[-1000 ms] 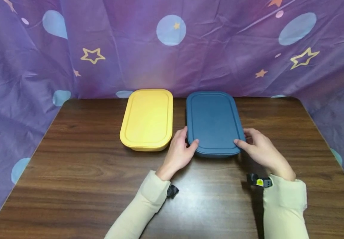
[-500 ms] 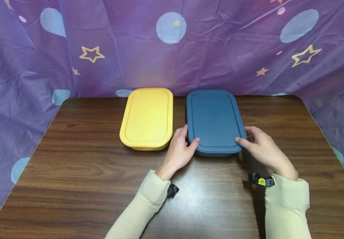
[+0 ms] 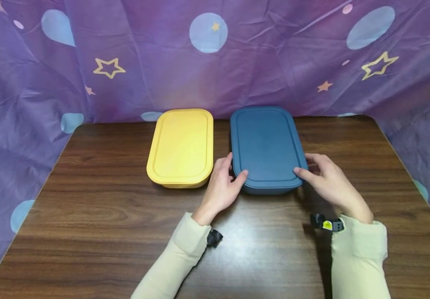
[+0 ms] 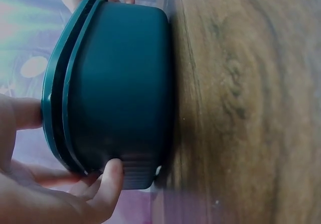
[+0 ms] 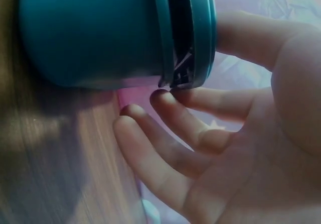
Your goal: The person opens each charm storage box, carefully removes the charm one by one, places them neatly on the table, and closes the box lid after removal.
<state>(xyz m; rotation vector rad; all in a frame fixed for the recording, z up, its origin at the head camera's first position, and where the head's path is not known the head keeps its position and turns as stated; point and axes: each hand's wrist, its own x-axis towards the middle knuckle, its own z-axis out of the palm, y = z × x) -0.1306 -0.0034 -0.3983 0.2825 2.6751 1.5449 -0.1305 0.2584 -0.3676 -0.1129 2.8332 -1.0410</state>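
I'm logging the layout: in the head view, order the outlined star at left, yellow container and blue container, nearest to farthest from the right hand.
1. Blue container: touching the right hand.
2. Yellow container: left of the blue container.
3. Outlined star: upper left, on the curtain.

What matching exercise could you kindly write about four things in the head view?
Column one:
1. Yellow rounded-rectangular lidded box
2. Blue rounded-rectangular lidded box
3. Purple star-patterned cloth
4. Brown wood-grain table

Column two:
A. Beneath both boxes
B. Gripped between left hand and right hand
C. Backdrop behind the boxes
D. Unheld, left of the other box

Right pairs: 1-D; 2-B; 3-C; 4-A
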